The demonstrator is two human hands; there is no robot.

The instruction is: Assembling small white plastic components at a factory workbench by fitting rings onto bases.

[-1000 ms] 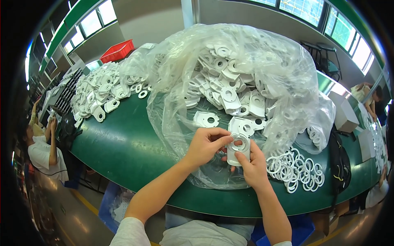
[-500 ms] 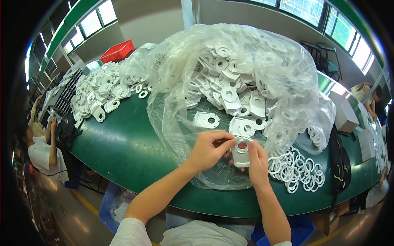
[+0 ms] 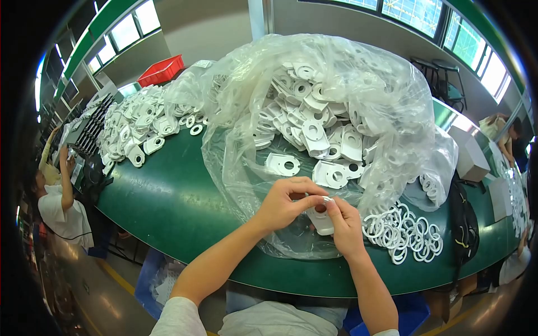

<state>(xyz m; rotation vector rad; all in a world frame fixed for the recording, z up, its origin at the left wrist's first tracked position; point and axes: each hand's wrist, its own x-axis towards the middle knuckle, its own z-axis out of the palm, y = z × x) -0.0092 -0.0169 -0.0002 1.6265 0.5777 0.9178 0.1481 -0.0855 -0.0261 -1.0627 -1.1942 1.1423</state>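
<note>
White plastic plate [image 3: 321,219] | long axis toward person, holed end up | both hands [image 3: 314,213] pinching it

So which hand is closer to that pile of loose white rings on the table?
Right. The right hand sits just left of the white rings; the left hand is farther left, beyond the right hand.

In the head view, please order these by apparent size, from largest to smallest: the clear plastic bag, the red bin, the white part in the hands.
1. Clear plastic bag
2. Red bin, though it is farther from the camera
3. White part, partly hidden by the hands
</note>
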